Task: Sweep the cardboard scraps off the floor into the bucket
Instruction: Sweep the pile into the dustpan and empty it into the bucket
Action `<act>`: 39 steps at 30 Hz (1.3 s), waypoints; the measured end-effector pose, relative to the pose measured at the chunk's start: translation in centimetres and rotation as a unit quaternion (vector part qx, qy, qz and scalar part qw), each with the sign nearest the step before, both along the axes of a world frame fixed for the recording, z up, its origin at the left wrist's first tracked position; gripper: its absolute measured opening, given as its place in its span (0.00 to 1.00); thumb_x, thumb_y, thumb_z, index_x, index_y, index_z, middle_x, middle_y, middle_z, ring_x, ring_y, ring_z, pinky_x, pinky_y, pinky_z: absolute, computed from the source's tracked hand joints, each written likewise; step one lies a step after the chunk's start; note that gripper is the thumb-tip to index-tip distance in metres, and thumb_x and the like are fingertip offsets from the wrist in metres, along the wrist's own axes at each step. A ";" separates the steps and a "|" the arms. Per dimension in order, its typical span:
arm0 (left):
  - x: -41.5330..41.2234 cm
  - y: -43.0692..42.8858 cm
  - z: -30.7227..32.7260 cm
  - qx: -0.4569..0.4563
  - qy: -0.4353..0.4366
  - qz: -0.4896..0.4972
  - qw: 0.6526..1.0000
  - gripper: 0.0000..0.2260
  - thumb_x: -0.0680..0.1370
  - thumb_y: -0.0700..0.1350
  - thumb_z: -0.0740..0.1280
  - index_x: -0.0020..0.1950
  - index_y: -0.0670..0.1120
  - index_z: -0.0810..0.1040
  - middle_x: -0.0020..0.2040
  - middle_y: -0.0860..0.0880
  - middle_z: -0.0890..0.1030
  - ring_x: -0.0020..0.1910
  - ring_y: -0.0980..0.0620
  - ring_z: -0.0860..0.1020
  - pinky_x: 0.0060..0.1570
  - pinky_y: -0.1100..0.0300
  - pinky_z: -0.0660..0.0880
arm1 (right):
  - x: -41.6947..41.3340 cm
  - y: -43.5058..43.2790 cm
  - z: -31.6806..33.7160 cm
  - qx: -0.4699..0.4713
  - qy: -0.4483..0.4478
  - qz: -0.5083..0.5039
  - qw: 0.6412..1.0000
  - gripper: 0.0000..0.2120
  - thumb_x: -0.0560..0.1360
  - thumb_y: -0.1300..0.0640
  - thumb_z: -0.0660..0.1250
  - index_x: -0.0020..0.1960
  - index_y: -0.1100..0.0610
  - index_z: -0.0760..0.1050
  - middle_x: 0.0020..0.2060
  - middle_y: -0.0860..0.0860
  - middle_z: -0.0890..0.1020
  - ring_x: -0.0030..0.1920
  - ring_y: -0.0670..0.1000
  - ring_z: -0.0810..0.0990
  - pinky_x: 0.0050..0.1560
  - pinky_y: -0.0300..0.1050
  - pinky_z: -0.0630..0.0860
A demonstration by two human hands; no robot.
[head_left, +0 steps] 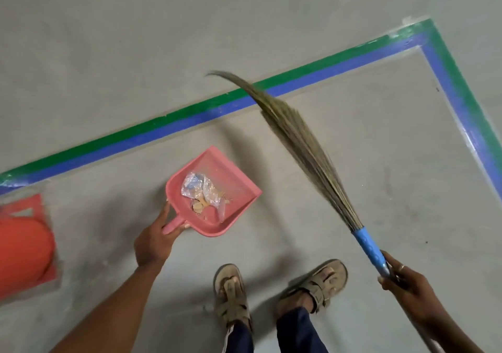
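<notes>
My left hand (156, 240) grips the handle of a pink dustpan (239, 187), held over the grey floor. Inside the pan lie brown cardboard scraps (199, 205) and a crumpled clear plastic wrapper (197, 185). My right hand (404, 282) holds the blue handle of a grass broom (301, 141). Its bristles point up and to the left, curving over the tape line. A red bucket (23, 244) shows at the left edge, partly cut off.
Green and blue floor tape (190, 113) runs diagonally across the floor and turns a corner at the top right. My two sandalled feet (274, 290) stand at the bottom centre. The concrete floor (353, 203) around the pan shows no loose scraps.
</notes>
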State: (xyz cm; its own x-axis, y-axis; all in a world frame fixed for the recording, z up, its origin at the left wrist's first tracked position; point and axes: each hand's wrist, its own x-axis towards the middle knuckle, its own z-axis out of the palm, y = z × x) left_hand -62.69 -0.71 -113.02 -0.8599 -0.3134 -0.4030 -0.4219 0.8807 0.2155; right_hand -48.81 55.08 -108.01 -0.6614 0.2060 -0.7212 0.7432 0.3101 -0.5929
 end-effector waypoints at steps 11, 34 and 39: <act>4.7 -9.3 -5.0 -0.033 -0.067 -0.001 0.997 0.37 0.70 0.69 0.69 0.77 0.64 0.62 0.49 0.43 0.84 0.48 0.36 0.81 0.39 0.53 0.73 | -0.6 -5.1 -6.7 0.094 -0.035 -0.015 0.995 0.13 0.76 0.70 0.70 0.60 0.64 0.79 0.60 0.51 0.82 0.32 0.44 0.75 0.36 0.32 0.74; -0.5 -3.2 -16.1 0.013 -0.006 -0.029 0.999 0.38 0.69 0.72 0.68 0.76 0.64 0.62 0.45 0.41 0.84 0.44 0.35 0.81 0.39 0.50 0.77 | 2.1 -5.4 -16.2 0.068 -0.084 0.260 0.959 0.35 0.72 0.70 0.74 0.64 0.36 0.72 0.48 0.32 0.83 0.42 0.38 0.78 0.48 0.39 0.78; 0.4 -2.0 -13.6 0.009 0.001 0.005 1.000 0.39 0.68 0.70 0.70 0.76 0.62 0.63 0.45 0.41 0.84 0.42 0.36 0.81 0.36 0.51 0.75 | 2.5 -5.6 -12.7 0.048 -0.075 0.252 0.964 0.34 0.73 0.69 0.72 0.65 0.35 0.72 0.50 0.35 0.84 0.45 0.39 0.79 0.50 0.37 0.76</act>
State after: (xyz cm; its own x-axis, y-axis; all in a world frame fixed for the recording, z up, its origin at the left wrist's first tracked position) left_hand -62.32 -2.69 -126.59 -0.8578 -0.3142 -0.4067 -0.4296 0.8727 0.2320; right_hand -46.32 49.51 -120.76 -0.5846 -0.0430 -0.8102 0.5591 0.7024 -0.4406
